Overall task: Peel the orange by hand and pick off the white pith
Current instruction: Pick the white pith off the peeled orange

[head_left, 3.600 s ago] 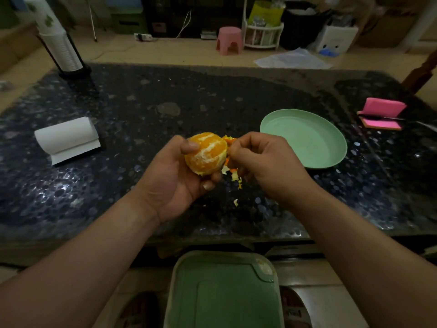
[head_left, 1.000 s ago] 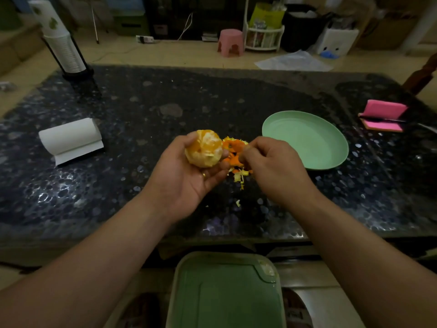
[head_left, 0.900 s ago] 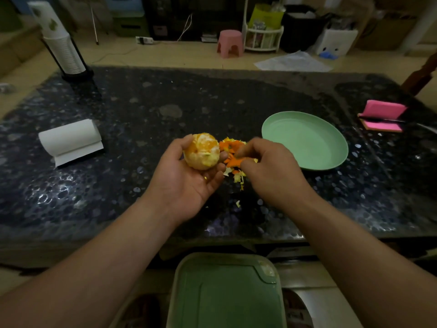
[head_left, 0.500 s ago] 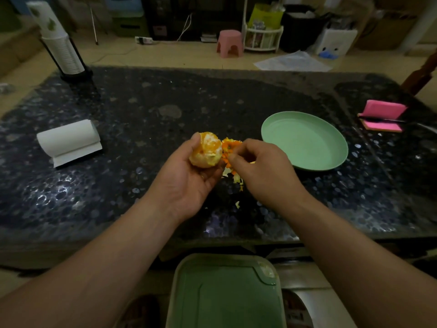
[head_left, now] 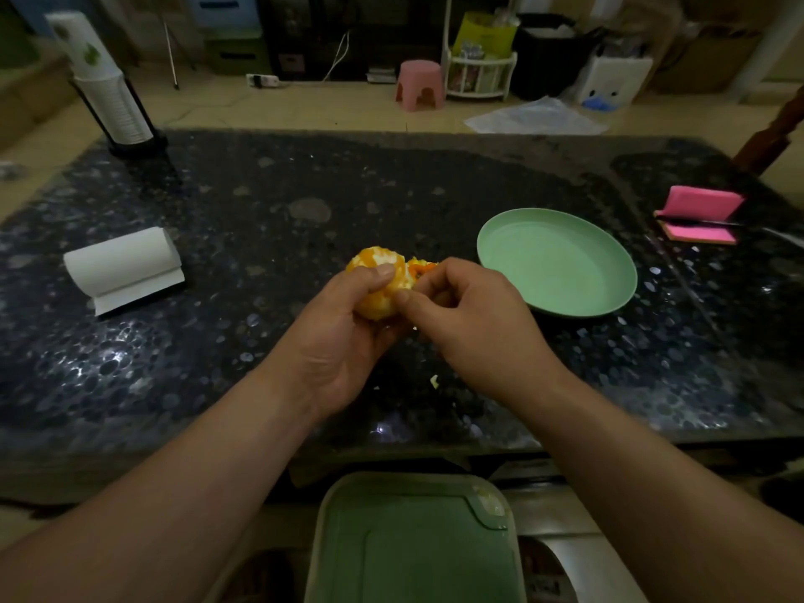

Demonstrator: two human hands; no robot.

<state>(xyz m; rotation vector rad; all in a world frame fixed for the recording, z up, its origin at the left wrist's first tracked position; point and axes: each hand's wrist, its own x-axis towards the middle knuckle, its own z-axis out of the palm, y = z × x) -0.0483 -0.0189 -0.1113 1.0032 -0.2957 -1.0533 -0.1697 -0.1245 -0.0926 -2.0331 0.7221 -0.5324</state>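
Head view showed me one dark speckled counter [head_left: 261, 202]. Below its near edge sat one green lid or board [head_left: 413, 550]; I couldn't tell which, as the frame cut off its lower part. On the counter I counted one pale green plate [head_left: 557, 267] right of centre, one paper roll [head_left: 122, 265] near the left edge, one cup stack [head_left: 108, 89] at the far left corner and one pink notepad [head_left: 700, 215] at the right edge.

Two hands met over the middle. The left hand [head_left: 339, 341] cupped the single, mostly peeled orange [head_left: 376, 272], and the right hand [head_left: 470, 324] pinched at its right side. Any pith there was too small to see. The right hand mostly hid one peel heap [head_left: 420, 267]. The room was dim, with one pink stool [head_left: 420, 84] on the floor beyond.
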